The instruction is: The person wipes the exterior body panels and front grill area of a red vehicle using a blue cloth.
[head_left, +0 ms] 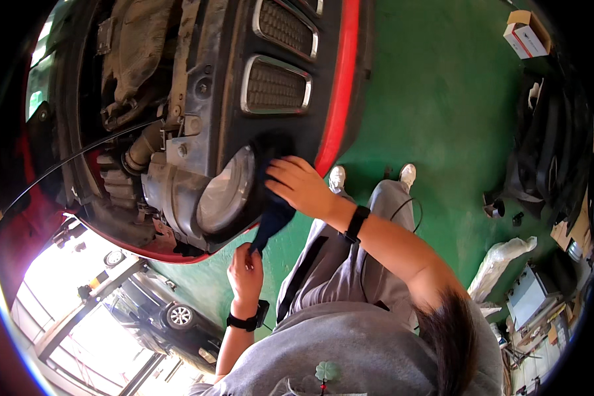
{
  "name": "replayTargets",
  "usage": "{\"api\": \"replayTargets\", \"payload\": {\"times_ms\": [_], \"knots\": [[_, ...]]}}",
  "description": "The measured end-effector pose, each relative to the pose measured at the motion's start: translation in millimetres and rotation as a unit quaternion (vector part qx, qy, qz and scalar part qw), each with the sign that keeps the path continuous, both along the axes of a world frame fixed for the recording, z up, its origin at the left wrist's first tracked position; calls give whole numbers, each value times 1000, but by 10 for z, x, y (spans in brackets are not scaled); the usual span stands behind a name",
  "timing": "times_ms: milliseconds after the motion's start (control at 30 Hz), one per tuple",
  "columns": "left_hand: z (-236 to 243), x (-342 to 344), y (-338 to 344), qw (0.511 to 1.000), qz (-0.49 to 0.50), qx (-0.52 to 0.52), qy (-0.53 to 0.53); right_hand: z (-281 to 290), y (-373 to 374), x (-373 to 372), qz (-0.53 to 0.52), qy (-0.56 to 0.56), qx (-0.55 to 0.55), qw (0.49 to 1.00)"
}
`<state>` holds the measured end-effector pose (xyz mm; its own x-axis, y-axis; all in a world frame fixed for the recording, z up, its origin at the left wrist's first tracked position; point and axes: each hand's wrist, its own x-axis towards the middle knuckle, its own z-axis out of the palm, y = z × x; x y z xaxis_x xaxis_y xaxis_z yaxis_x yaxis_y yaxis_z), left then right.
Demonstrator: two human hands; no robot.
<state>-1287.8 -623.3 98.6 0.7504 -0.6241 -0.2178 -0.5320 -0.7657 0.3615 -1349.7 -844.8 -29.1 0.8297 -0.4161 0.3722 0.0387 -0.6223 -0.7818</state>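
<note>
A dark blue cloth point(274, 219) hangs bunched between my hands at the front corner of a red car. My right hand point(303, 187) has its fingers curled over the upper part of the cloth, close beside the round headlight point(226, 193); its thumb is hidden. Lower down, my left hand point(245, 276) pinches the cloth's bottom end between thumb and fingers. Dust or haze dulls the headlight lens. Dark trim point(231, 129) surrounds it, with chrome-edged grille openings point(277, 86) farther along the front.
The hood is up, exposing the engine bay point(132, 72) and a thin prop rod point(79, 156). A red bumper strip point(345, 72) runs near my feet. An open carton point(527, 36), black parts point(544, 145) and a wrapped piece point(501, 264) lie on the right. Another car point(158, 317) stands lower left.
</note>
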Motion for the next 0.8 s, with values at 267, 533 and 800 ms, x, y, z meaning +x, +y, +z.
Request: {"api": "replayTargets", "payload": {"times_ms": [267,533,800], "knots": [[-282,63,-278,994,-88,59,28,-513,-398,319,32,-50,-175,983],[-224,25,-21,987,-142,77,10,-927,347,-172,-57,-46,87,993],[-405,203,-377,992,-82,100,5,-554,-178,377,-340,-23,209,917]]}}
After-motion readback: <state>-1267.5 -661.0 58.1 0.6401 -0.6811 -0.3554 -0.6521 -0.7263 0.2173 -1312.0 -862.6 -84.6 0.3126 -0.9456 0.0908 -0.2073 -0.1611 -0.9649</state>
